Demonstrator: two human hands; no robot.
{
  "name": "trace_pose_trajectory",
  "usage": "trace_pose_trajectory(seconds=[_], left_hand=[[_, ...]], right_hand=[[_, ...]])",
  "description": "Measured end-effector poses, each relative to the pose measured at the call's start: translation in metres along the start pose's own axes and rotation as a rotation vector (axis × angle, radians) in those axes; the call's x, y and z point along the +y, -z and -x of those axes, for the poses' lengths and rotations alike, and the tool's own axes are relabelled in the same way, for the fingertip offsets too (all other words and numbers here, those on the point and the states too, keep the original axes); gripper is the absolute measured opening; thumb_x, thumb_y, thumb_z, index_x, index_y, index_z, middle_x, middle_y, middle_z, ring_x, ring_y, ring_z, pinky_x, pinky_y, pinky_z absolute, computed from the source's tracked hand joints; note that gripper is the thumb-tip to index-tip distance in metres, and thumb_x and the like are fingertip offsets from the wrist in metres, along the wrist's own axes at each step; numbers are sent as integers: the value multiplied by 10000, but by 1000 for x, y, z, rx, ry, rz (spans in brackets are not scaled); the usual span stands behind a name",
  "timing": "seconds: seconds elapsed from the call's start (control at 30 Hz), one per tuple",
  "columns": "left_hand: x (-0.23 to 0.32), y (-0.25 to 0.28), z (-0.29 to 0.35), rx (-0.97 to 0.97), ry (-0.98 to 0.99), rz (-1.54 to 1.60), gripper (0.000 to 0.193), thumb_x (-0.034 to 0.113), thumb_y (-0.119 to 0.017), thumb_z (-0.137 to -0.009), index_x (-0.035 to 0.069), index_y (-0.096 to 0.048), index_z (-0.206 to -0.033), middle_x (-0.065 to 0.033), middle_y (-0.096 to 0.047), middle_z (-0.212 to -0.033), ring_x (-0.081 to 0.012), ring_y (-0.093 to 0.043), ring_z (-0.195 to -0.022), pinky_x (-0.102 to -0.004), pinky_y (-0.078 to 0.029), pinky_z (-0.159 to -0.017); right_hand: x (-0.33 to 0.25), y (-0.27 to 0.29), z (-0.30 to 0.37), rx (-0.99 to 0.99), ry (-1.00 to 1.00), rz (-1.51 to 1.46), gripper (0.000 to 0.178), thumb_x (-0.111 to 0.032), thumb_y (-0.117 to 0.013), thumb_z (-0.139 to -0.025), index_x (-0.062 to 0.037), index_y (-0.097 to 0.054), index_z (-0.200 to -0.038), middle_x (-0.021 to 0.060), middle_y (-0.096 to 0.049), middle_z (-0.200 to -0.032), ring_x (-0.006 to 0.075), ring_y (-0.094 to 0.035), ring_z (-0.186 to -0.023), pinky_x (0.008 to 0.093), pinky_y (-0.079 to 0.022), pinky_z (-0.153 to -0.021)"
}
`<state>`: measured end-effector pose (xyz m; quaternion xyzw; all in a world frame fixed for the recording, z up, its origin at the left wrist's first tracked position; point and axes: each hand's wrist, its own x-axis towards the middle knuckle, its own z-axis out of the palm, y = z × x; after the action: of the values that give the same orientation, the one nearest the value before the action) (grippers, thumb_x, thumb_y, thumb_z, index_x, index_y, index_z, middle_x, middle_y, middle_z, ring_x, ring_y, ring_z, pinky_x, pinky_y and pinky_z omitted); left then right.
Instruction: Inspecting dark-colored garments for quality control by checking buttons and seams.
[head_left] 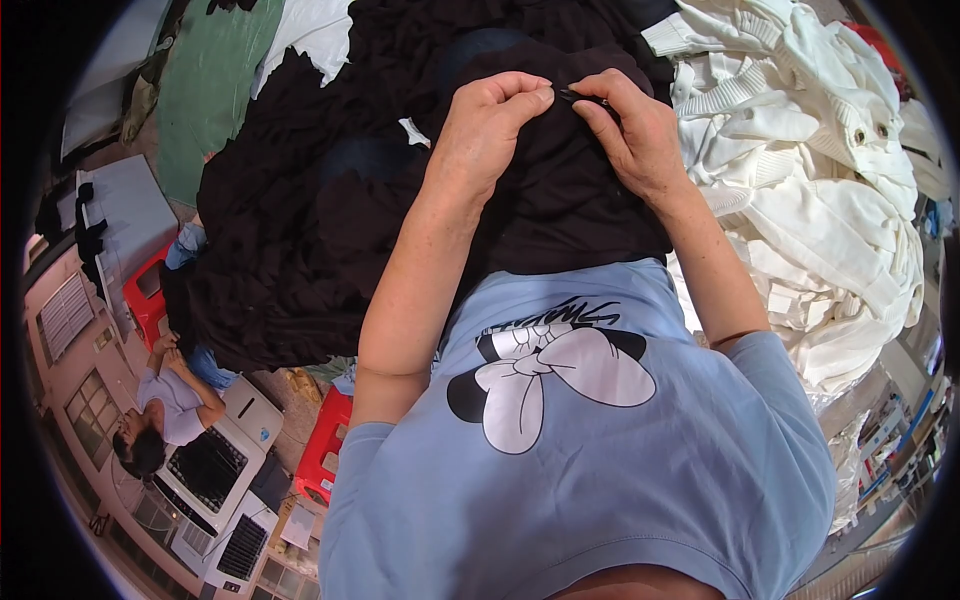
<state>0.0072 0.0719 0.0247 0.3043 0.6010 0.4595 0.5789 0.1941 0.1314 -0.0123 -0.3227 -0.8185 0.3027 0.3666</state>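
Note:
Dark, almost black knitted cloth (590, 210) is spread over my lap and heaped to the left and ahead. My left hand (487, 130) is closed in a pinch, thumb and forefinger on an edge of this cloth. Close beside it on the right, my right hand (637, 135) is closed around a small black pointed tool (568, 95). The tool's tip lies between the two hands, near the left thumb. Most of the tool is hidden by the right fingers, so its exact kind does not show. A small white tag (414, 132) lies on the cloth left of my left wrist.
A large pile of white knitwear (800, 210) rises at my right. Red plastic stools (322, 450) stand at the left. Farther left, another person (175, 405) sits with hands raised, beside pale boxy equipment (225, 460). A green sheet (215, 95) lies at the far left.

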Motion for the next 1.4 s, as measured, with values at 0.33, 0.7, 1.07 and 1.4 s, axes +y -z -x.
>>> trace_pose_trajectory(seconds=[0.33, 0.7, 1.07, 1.4], left_hand=[[-3, 1, 1, -8, -37, -33, 194, 113, -687, -955, -36, -737, -1068, -13, -718, -1005, -87, -630, -964, -232, -458, -918], [10, 2, 7, 326, -507, -718, 225, 283, -716, -893, 62, -757, -898, -106, -710, -961, -269, -633, -992, -446, -413, -950], [7, -4, -38, 33, -92, -432, 354, 329, -764, -840, 55, -806, -1061, -101, -780, -957, -211, -724, -907, -350, -501, -896], [7, -2, -34, 0, -75, -305, 221, 138, -689, -922, -42, -766, -1025, -4, -728, -935, -76, -636, -892, -222, -471, -838]], right_hand=[[3, -2, 3, -11, -82, -99, 142, -163, -710, -960, -60, -680, -1053, 93, -707, -950, 290, -711, -819, 346, -542, -690], [-10, -8, 20, -214, 79, -106, 236, -174, -732, -911, -54, -636, -1090, 107, -655, -958, 318, -681, -831, 388, -540, -702], [-9, 6, 18, -77, 63, -135, 206, -122, -720, -916, -34, -648, -1089, 121, -676, -981, 319, -690, -861, 379, -545, -731], [8, 9, -10, 60, -70, 107, 194, -209, -690, -976, -69, -650, -1105, 84, -695, -977, 297, -709, -832, 367, -550, -686]])
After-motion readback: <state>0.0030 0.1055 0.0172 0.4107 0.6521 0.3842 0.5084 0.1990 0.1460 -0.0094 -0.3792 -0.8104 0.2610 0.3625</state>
